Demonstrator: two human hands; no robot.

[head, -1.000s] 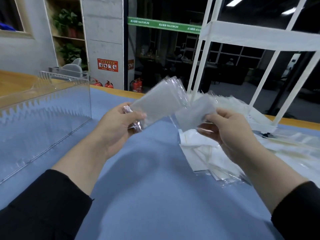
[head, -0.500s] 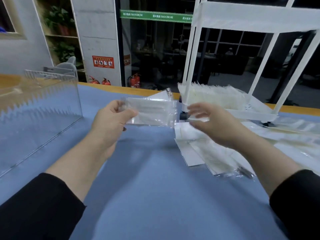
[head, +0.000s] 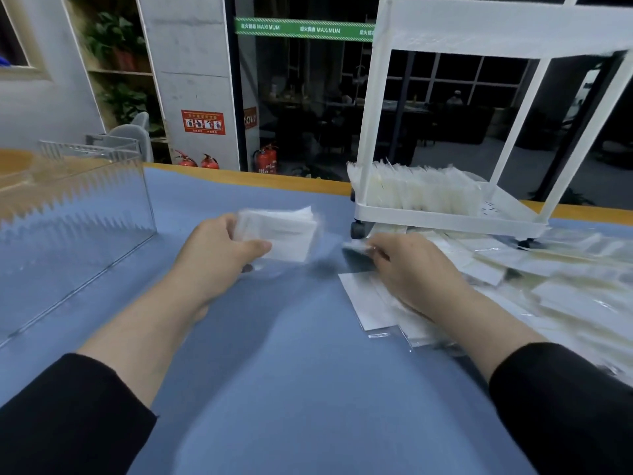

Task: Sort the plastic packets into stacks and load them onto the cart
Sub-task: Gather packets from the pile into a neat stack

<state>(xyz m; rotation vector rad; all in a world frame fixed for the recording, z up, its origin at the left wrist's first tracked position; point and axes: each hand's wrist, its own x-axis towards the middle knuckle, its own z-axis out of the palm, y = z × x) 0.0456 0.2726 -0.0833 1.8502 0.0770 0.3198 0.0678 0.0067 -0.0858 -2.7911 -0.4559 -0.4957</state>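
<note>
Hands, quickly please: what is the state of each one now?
Left hand: holds a stack of packets.
Right hand: pinches one packet from the pile; blurred.

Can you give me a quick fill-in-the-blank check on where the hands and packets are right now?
1. The left hand grips a ____ of packets.
2. The right hand reaches into the loose packets lying on the ____ cloth.
3. Packets stand in the white cart on its ____ shelf.

Missing: stack; blue; bottom
</note>
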